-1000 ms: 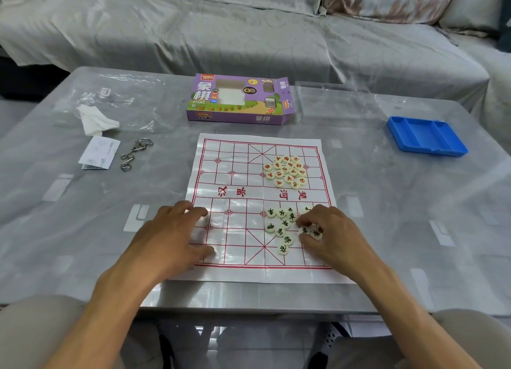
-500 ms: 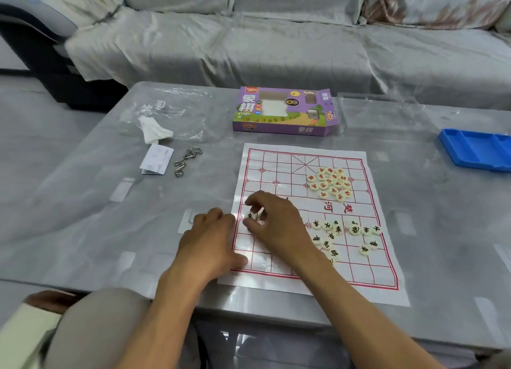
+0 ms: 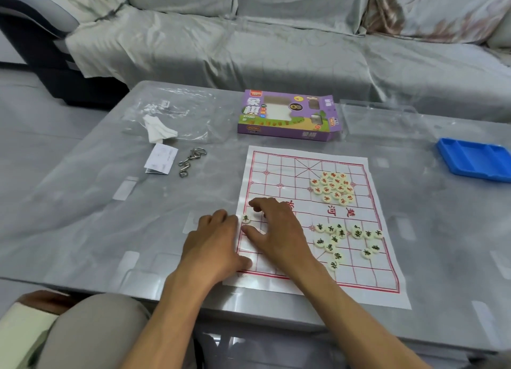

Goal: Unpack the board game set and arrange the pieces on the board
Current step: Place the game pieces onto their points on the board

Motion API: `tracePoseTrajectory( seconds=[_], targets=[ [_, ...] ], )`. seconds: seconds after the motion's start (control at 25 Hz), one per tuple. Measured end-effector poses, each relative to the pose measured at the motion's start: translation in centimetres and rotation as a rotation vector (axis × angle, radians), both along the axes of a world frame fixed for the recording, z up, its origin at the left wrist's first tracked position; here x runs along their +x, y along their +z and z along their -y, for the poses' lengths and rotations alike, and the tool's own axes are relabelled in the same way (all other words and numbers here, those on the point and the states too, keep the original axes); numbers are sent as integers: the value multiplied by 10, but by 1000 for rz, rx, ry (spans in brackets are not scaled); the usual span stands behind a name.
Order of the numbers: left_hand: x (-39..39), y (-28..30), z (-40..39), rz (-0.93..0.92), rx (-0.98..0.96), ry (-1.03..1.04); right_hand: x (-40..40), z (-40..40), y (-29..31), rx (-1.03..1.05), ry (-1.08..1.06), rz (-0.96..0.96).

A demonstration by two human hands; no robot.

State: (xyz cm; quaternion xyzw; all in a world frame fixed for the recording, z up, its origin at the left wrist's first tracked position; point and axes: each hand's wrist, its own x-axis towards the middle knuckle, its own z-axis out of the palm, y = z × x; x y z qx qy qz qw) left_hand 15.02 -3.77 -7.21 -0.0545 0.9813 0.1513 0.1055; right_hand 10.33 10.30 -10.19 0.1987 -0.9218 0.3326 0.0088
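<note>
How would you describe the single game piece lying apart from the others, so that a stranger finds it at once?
Start at the paper board with red grid lines in front of the purple box. At its left edge, between the left hand and right hand, lies the lone piece. Unlike the clustered pieces, it sits alone with one dark character.

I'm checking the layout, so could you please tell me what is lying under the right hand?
The right hand covers the paper board's left side; one black-lettered piece shows beside its fingers. Anything beneath the palm is hidden.
</note>
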Motion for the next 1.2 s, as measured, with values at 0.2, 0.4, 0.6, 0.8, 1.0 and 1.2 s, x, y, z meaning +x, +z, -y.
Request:
tracePoseTrajectory(
  seconds=[0.2,0.4,0.6,0.8,1.0,1.2],
  targets=[
    [17,9,-13,-324,99,-66,49,-111,20,72,-79,67],
    [36,-15,-50,-336,89,-348,25,-164,21,181,-220,70],
    [29,-25,-52,-293,79,-365,-9,-161,13,377,-116,-61],
    [26,-24,-53,-289,88,-370,-16,-161,4,387,-48,-155],
    [27,-20,-53,-257,103,-358,-11,-157,6,421,-93,-279],
    [25,-16,-55,-241,151,-324,-7,-92,16,184,1,-201]
  ],
)
